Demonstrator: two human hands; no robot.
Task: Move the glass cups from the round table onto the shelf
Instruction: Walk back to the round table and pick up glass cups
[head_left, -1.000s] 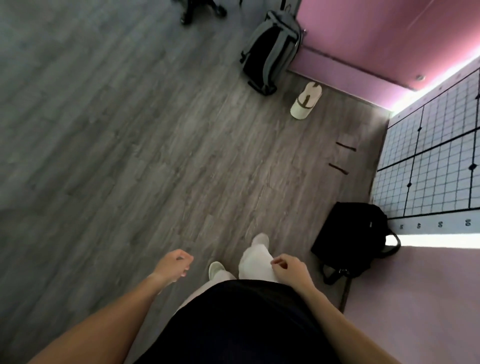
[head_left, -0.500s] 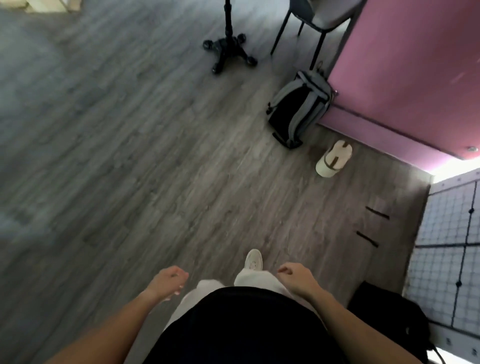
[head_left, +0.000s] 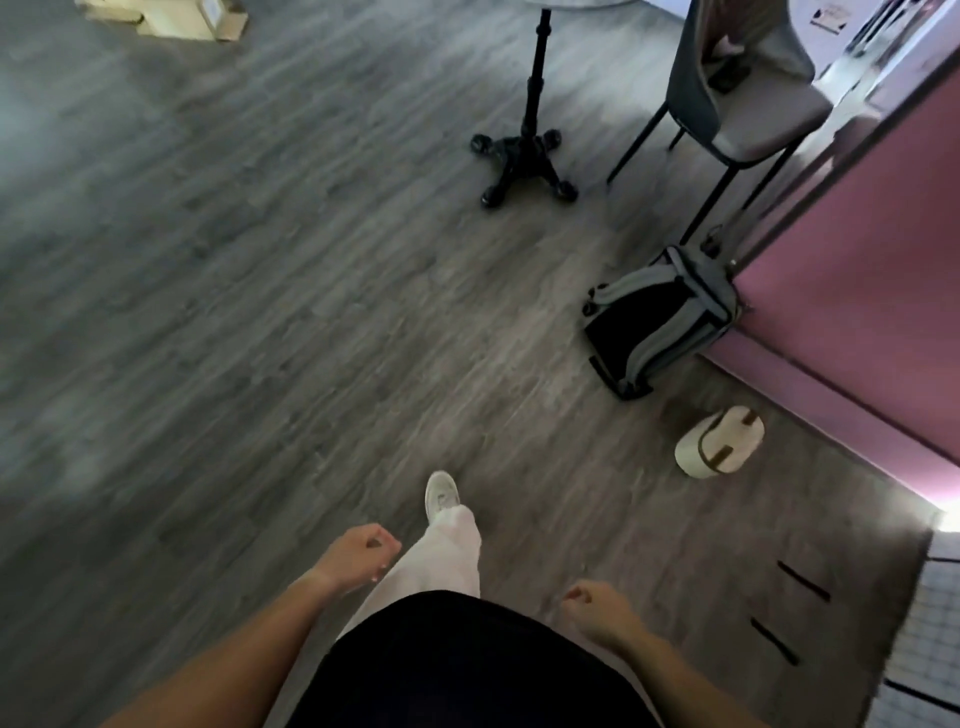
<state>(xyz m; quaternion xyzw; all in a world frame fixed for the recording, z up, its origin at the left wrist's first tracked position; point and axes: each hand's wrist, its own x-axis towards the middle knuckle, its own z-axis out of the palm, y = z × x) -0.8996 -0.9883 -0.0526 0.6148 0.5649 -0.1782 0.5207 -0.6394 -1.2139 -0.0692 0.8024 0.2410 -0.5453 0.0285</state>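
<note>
No glass cup shows in the head view. The round table (head_left: 582, 3) appears only as a thin rim at the top edge, standing on a black pedestal leg (head_left: 524, 156) with a four-footed base. My left hand (head_left: 358, 558) hangs low beside my leg, fingers curled, holding nothing. My right hand (head_left: 595, 605) hangs at my other side in a loose fist, also with nothing in it. Both are far below and short of the table. The table top and the shelf are out of sight.
A grey chair (head_left: 743, 104) stands right of the table. A grey-and-black backpack (head_left: 660, 317) and a cream bag (head_left: 719, 441) lie on the floor by the pink wall (head_left: 857, 312). Cardboard boxes (head_left: 171, 13) sit far left. Grey wood floor stretches ahead.
The view has swung up and forward across the floor: the table leg and chair came into sight, the backpack and cream bag slid down-right, the black bag left the view. My hands stayed curled.
</note>
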